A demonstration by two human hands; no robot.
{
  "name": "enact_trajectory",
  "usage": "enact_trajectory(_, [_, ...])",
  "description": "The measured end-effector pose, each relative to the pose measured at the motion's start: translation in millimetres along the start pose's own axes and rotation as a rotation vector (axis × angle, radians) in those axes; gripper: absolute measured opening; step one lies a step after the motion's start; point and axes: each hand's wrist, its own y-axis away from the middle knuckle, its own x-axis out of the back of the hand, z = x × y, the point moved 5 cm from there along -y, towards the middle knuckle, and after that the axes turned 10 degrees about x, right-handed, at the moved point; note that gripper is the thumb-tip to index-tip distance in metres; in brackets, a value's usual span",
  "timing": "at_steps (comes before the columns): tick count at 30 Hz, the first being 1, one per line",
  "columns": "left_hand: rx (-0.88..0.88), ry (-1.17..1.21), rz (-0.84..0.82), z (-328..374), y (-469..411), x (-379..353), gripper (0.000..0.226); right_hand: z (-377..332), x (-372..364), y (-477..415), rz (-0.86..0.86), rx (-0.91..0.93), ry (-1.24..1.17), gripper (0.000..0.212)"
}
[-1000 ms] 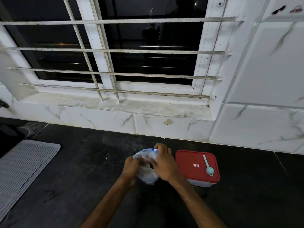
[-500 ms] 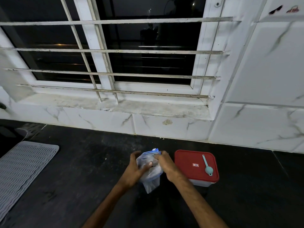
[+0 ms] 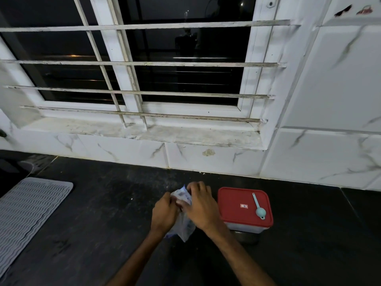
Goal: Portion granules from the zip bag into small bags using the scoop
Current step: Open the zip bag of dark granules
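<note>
Both hands, left hand (image 3: pixel 164 213) and right hand (image 3: pixel 201 207), gripped the zip bag (image 3: pixel 185 226) with fingers pinching its top, probably the seal, just left of the red-lidded box (image 3: pixel 237 205); scoop (image 3: pixel 258 207) lay on that lid, on the table (image 3: pixel 103 223).

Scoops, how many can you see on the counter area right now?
1. The light blue scoop lies on the red lid of the container, right of both hands, untouched. Others could be hidden inside the closed container.
</note>
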Motion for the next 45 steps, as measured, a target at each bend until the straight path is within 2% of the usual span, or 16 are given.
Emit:
enact_trajectory(3, [0.006,0.212,-0.019,2,1,1,0.03,7,-8,3,-0.234,-0.061,0.142,0.031])
enact_trajectory(5, [-0.068,0.186,-0.01,5,3,6,0.031,15,-7,2,-0.26,-0.093,0.096,0.019])
enact_trajectory(9, [-0.195,-0.105,-0.121,12,-4,11,0.028,35,-4,-2,-0.229,-0.244,-0.175,0.007])
enact_trajectory(11, [-0.162,-0.13,-0.198,8,-13,13,0.031,43,-8,-3,-0.215,-0.348,-0.364,0.013])
enact_trajectory(14, [-0.128,-0.105,-0.275,8,-20,18,0.02,44,-17,-1,-0.181,-0.471,-0.658,0.012])
enact_trajectory(16, [-0.155,-0.187,-0.22,13,-20,20,0.006,40,-18,-3,-0.176,-0.405,-0.605,0.009])
enact_trajectory(19, [-0.123,-0.252,-0.044,13,-20,19,0.019,27,-25,-3,-0.193,-0.259,-0.532,0.003])
enact_trajectory(22, [-0.03,-0.128,-0.003,6,-24,15,0.026,19,-36,0,-0.265,-0.234,-0.563,0.029])
enact_trajectory(25, [0.028,0.14,-0.077,2,-23,14,0.029,19,-36,-4,-0.283,-0.268,-0.522,0.049])
enact_trajectory(27, [0.051,0.296,-0.18,0,-22,13,0.027,24,-31,-7,-0.229,-0.337,-0.491,0.046])
enact_trajectory(30, [0.047,0.276,-0.334,3,-17,10,0.032,34,-23,-10,-0.153,-0.435,-0.386,0.032])
enact_trajectory(32, [0.011,0.19,-0.291,3,-16,11,0.046,36,-23,-10,-0.136,-0.435,-0.272,0.03])
enact_trajectory(35, [-0.029,0.129,-0.149,1,-22,11,0.029,34,-27,-9,-0.121,-0.405,-0.181,0.033])
enact_trajectory(40, [-0.065,0.071,-0.086,4,-22,12,0.021,36,-34,-4,-0.15,-0.378,-0.237,0.039])
enact_trajectory(45, [-0.088,0.144,-0.062,7,-26,12,0.022,36,-44,-8,-0.226,-0.308,-0.327,0.026])
